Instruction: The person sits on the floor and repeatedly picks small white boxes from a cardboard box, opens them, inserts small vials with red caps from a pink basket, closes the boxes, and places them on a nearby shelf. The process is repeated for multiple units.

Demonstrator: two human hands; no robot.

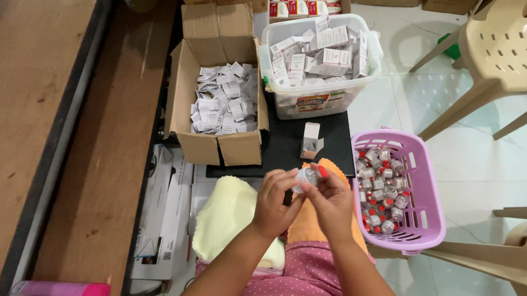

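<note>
Brown wood is filling the left side as a long bench (45, 122), and just right of it a cardboard box (218, 96) is standing with its flaps open, holding a heap of folded paper leaflets (225, 100); open as it is, the heap is lying within easy reach. Below it a pale yellow towel (229, 216) is lying across the person's lap, probably as padding for the work.

At the centre the left hand (274, 203) and the right hand (331, 202) are meeting above the lap. Both are closing their fingertips on a small vial (306, 176), the left holding it from the left side and the right pinching it from above and the right, so the vial is sitting between the two sets of fingertips and not in either palm. It is being held high and close, likely for a good look at it.

Just beyond the hands a small carton (310, 142) is standing upright on a black board (288, 149) with its top flap open. Behind that, a clear plastic tub (315, 96) is holding a pile of similar cartons. To the right, a lilac plastic basket (422, 194) is sitting beside the right hand, filled with red-capped vials (382, 189). Beige plastic chairs (513, 53) are standing at the far right.
</note>
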